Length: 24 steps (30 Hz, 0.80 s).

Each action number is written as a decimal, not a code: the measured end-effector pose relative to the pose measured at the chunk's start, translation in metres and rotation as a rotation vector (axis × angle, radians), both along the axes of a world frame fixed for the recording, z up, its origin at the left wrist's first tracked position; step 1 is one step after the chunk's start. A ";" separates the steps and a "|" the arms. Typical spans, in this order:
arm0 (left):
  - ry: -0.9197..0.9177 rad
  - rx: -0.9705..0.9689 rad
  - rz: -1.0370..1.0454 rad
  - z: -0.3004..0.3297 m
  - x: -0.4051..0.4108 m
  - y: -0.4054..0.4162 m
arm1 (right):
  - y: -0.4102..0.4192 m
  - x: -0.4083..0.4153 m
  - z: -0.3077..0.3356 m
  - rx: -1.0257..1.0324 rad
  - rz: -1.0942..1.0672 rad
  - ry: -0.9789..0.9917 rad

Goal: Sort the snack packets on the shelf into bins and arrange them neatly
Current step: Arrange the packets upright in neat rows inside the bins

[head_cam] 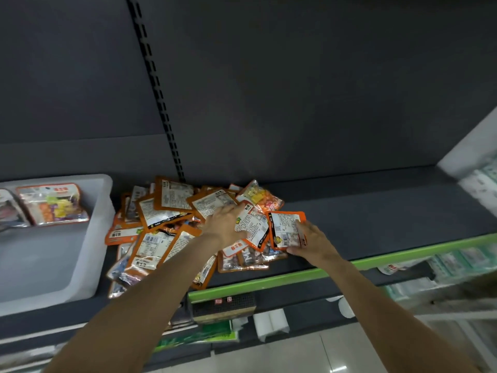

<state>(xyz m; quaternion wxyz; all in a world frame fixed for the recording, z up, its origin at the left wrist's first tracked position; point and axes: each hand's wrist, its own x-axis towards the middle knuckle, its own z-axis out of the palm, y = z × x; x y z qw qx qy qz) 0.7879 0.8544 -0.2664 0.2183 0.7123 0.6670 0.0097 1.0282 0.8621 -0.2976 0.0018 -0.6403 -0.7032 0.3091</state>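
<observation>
**Both hands at the heap of packets**

Dark grey matte shelving filled the view: a flat metal shelf (376,211) with a bright green front strip (349,265), a plain back panel and a slotted black upright (156,90) running down to the pile. Both bare forearms reached up and forward from the bottom edge. The left hand (224,224) lay palm down on the heap of glossy orange-edged plastic snack packets (166,211), its fingers stretched over a white-label packet with printed text (252,224), and the thumb seemed tucked against that packet's lower edge; whether it grasped or only pressed could not be told. The right hand (313,239) pinched a flat rectangular orange-bordered packet with a barcode label (285,230) at the heap's right edge, fingers curled round its right side and thumb at its bottom corner. The packets lay overlapping, crinkled and shiny. To the left stood a translucent white plastic bin with rounded corners (102,224), touching the heap, with a clear packet of coloured sweets (53,204) leaning inside.
</observation>
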 end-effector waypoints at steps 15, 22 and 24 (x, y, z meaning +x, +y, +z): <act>-0.223 0.289 -0.053 -0.007 -0.023 -0.007 | 0.010 0.010 0.010 0.411 0.078 -0.103; -0.494 0.545 0.220 0.036 -0.019 -0.009 | 0.023 0.004 0.050 0.644 0.036 0.034; -0.527 0.540 0.284 0.044 -0.021 -0.010 | 0.026 -0.003 0.058 0.585 0.026 0.045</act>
